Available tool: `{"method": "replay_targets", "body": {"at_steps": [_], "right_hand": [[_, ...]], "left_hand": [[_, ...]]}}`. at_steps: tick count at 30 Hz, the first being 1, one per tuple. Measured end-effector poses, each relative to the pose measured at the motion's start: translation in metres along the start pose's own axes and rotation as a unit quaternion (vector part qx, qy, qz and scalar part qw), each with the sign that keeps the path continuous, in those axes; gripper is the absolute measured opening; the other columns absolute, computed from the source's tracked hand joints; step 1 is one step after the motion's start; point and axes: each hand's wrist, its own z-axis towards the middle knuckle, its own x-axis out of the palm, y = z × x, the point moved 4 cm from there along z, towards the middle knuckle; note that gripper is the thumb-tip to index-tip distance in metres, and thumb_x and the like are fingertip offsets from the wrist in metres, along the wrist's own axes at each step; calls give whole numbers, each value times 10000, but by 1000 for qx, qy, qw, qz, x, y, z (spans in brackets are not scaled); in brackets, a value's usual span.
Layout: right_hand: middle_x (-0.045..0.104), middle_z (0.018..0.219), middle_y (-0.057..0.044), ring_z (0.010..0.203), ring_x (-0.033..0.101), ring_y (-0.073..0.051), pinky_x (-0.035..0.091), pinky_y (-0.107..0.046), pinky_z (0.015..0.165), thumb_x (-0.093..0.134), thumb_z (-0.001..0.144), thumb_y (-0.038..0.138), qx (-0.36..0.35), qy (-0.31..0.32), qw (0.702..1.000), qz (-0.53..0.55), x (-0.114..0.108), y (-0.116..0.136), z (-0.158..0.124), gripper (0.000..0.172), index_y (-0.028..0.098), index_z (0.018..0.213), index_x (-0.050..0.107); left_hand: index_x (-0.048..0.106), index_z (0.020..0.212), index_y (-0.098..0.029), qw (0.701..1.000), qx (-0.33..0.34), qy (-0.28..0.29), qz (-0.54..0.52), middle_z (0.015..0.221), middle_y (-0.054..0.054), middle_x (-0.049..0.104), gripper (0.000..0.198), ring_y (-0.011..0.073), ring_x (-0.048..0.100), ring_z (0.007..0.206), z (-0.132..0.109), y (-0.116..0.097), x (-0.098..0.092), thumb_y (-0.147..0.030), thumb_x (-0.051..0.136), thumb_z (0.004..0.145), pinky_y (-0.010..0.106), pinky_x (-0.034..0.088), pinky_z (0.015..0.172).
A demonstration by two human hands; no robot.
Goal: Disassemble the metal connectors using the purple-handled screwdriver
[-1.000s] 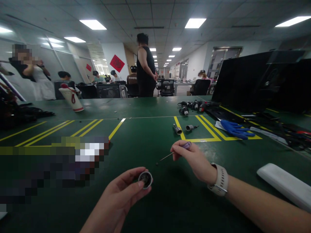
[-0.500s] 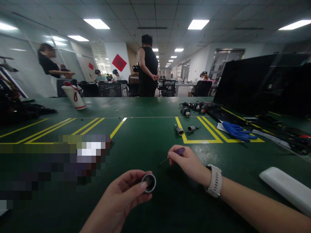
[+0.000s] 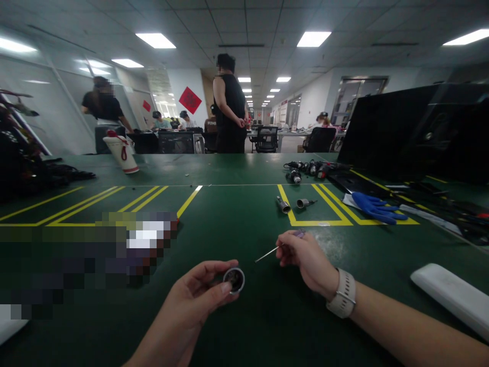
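Note:
My left hand grips a round metal cup-shaped part between thumb and fingers, its open mouth turned toward me. Parts inside the mouth are too small to make out. To the right, my right hand is closed around the purple handle of a screwdriver. Its thin shaft points down and left, with the tip apart from the metal part. Beyond my right hand, two similar metal parts, one on a yellow line and another beside it, lie on the green table.
At the back right lie several dark tools with cables. Right of the yellow markings is a blue glove, and nearer a white block. A white cup stands at the far left. A person in black stands beyond the table.
My right hand has moved right with the screwdriver, away from the metal part, and more of the shaft shows. My left hand keeps its grip. A person at the back left has turned and shifted right.

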Motion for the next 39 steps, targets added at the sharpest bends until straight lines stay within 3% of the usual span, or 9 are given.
{"method": "replay_targets", "body": {"at_steps": [3, 6, 10, 13, 17, 22, 30, 39], "right_hand": [[570, 584, 10, 525, 533, -107, 439, -255, 533, 547, 789, 295, 10, 47, 992, 121, 6, 2, -8, 182, 139, 697, 568], [560, 573, 12, 521, 530, -111, 444, -256, 528, 544, 797, 304, -54, 95, 982, 152, 15, 13, -23, 198, 148, 678, 569], [586, 589, -3, 561, 549, -120, 441, -256, 556, 532, 823, 286, -212, 124, 969, -11, 29, 28, -51, 196, 155, 690, 591], [584, 617, -25, 583, 537, -122, 415, -256, 558, 495, 832, 200, -332, 112, 917, -192, 39, 36, -71, 195, 144, 681, 605], [578, 612, -37, 592, 523, -130, 412, -261, 563, 464, 798, 95, -437, 116, 847, -280, 48, 42, -85, 155, 135, 707, 583], [605, 636, -46, 613, 532, -137, 428, -264, 574, 475, 775, 58, -488, 135, 804, -312, 56, 38, -90, 125, 139, 746, 565], [617, 627, -51, 586, 541, -137, 437, -248, 522, 461, 764, 38, -558, 150, 730, -365, 65, 30, -96, 150, 132, 782, 576], [616, 608, -46, 567, 524, -137, 420, -247, 496, 473, 770, 47, -582, 144, 697, -394, 69, 24, -96, 133, 132, 750, 573]], "left_hand": [[689, 801, -149, 1000, 17, -13, 7, 862, 78, 718, 249, 236, 658, 825, -1, -2, 0, -188, 749, 563, 328, 521, 745], [685, 798, -144, 1000, 19, -14, 19, 827, 77, 718, 242, 233, 659, 799, -2, -2, 2, -188, 740, 567, 324, 519, 736], [686, 806, -149, 999, 35, -19, 15, 857, 79, 720, 280, 226, 655, 808, -1, 0, 2, -167, 752, 535, 309, 520, 723], [690, 814, -153, 999, 45, -16, 15, 894, 82, 721, 296, 224, 652, 838, 0, 1, 1, -151, 755, 525, 310, 515, 753], [695, 790, -162, 998, 63, -12, 17, 976, 82, 709, 277, 230, 652, 872, -1, 1, 0, -148, 760, 520, 311, 512, 775], [690, 742, -163, 996, 87, 3, 15, 1004, 77, 697, 204, 225, 643, 920, 2, 4, -2, -130, 741, 547, 284, 511, 772], [648, 623, -158, 994, 102, -23, 23, 907, 54, 707, 121, 209, 648, 852, -2, 2, 0, -87, 704, 543, 255, 513, 694], [641, 597, -150, 993, 114, -27, 29, 861, 57, 711, 82, 190, 646, 754, 1, 2, -1, -98, 669, 540, 240, 512, 590]]}}
